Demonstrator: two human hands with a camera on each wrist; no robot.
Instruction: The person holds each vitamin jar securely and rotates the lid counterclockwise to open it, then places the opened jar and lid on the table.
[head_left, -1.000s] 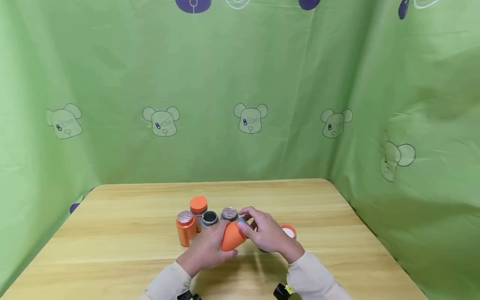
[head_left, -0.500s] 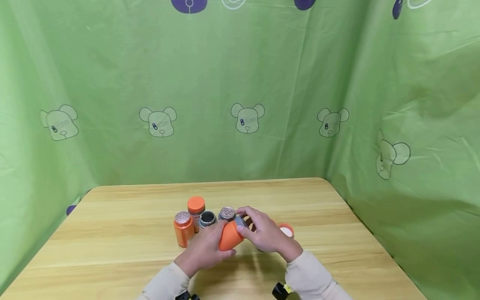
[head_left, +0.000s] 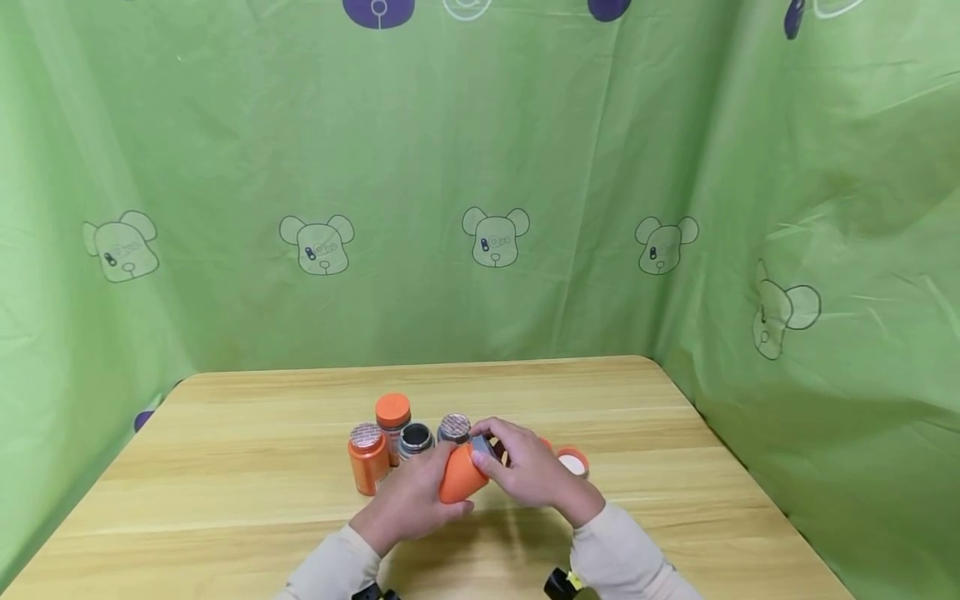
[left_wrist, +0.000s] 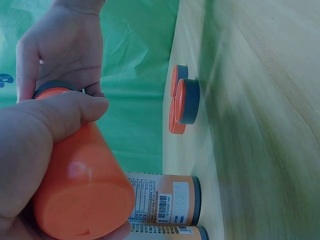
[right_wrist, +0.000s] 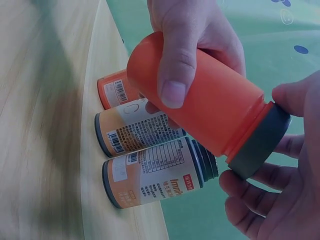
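An orange bottle (head_left: 462, 475) is held tilted above the table, its neck end pointing up and right. My left hand (head_left: 412, 496) grips its body, with the thumb lying along the side in the right wrist view. On the bottle's neck sits a dark grey cap (right_wrist: 260, 141), which the thumb and fingers of my right hand (head_left: 528, 467) pinch by the rim. Just behind the left hand, an uncapped bottle (head_left: 416, 440) shows a dark mouth. Beside it stands a bottle with a printed foil seal (head_left: 454, 427), partly hidden by the hands.
Left of the hands stand an orange bottle with a foil seal (head_left: 369, 468) and a bottle wearing an orange cap (head_left: 393, 410). Several loose orange-and-dark caps (left_wrist: 188, 101) lie together on the wooden table (head_left: 225, 500), right of the right hand. Green curtain surrounds the table.
My right hand's fingers have shifted slightly around the cap. The left hand keeps its grip on the orange bottle. The head view has moved a little; the standing bottles stay put.
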